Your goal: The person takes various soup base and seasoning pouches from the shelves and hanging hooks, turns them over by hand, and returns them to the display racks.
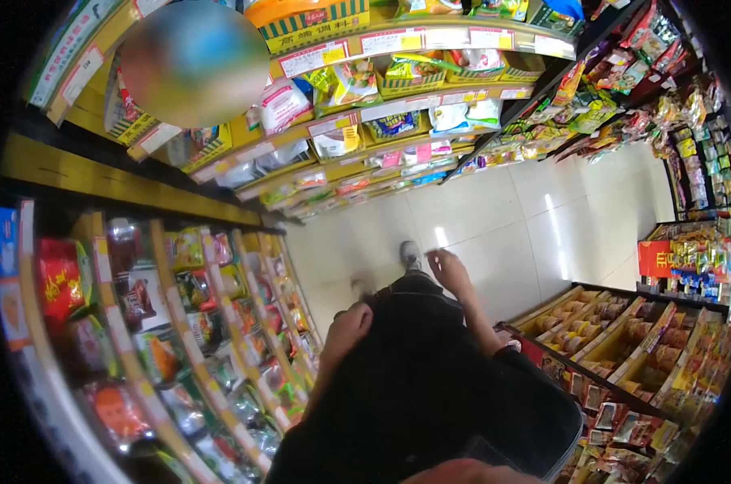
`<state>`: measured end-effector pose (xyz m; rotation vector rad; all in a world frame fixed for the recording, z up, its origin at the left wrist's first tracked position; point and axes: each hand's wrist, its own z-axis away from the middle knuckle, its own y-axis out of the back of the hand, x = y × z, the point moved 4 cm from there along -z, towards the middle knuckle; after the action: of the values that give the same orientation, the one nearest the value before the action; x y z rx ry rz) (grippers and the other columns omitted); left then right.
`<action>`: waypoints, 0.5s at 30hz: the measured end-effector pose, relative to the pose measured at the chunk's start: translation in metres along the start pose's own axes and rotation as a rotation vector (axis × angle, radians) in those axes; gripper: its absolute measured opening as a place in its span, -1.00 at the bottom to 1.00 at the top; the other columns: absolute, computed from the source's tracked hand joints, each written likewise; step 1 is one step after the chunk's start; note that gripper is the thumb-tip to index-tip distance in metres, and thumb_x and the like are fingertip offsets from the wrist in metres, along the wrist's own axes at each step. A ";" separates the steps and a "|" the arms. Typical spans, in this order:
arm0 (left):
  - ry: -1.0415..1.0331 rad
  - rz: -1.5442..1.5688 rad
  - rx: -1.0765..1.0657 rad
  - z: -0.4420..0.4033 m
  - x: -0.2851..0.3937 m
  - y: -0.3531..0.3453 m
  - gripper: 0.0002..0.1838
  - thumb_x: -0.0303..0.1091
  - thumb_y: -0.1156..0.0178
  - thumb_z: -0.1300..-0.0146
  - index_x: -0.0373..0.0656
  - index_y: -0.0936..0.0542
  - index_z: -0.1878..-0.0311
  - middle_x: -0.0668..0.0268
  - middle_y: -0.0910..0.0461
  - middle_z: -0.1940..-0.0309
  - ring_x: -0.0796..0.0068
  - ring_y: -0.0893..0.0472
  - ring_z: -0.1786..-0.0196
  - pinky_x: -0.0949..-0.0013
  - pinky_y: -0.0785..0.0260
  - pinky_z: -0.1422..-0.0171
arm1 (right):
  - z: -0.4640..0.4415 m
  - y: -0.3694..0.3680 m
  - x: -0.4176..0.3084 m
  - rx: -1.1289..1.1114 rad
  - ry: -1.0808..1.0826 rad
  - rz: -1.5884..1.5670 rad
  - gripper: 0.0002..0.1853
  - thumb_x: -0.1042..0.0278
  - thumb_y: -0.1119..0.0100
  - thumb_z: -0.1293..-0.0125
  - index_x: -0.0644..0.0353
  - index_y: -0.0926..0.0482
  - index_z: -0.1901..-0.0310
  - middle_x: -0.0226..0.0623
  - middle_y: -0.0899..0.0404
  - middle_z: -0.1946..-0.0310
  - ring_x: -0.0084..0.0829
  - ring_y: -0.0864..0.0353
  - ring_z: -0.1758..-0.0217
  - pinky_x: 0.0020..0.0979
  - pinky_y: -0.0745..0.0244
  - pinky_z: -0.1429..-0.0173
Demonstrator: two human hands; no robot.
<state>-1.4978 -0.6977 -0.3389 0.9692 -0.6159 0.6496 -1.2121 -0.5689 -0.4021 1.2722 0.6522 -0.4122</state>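
Note:
My left hand (351,324) is at the left side of my dark clothing (414,363), near the shelf of packaged foods (276,282). Its fingers are curled in, and whatever they may hold is hidden. My right hand (452,271) hangs over the tiled floor to the right of my legs, its fingers loosely bent and a little apart, with nothing seen in it. One shoe (410,253) shows below on the floor, between the two hands.
Shelves of bagged seasonings (353,87) run across the top. A stepped rack of small packets (615,335) stands at lower right, with a red box (664,260) behind it. Hanging snack bags (623,64) line the upper right. Pale floor tiles (494,202) lie between.

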 end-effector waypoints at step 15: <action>-0.416 -0.177 -0.146 -0.093 0.109 0.000 -0.72 -0.15 -0.12 -0.50 -0.16 -0.61 0.24 0.05 -0.66 0.33 -0.10 -0.66 0.26 -0.03 -0.49 0.18 | 0.121 0.052 0.032 0.219 -0.434 -0.379 -0.79 0.34 -0.20 -0.49 0.19 -0.73 -0.03 -0.05 -0.76 0.13 -0.17 -0.81 0.13 -0.24 -0.68 0.02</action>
<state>-1.4098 -0.5916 -0.3006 1.0150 -0.9186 0.2395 -1.1291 -0.6702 -0.3657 1.2083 0.4815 -1.0648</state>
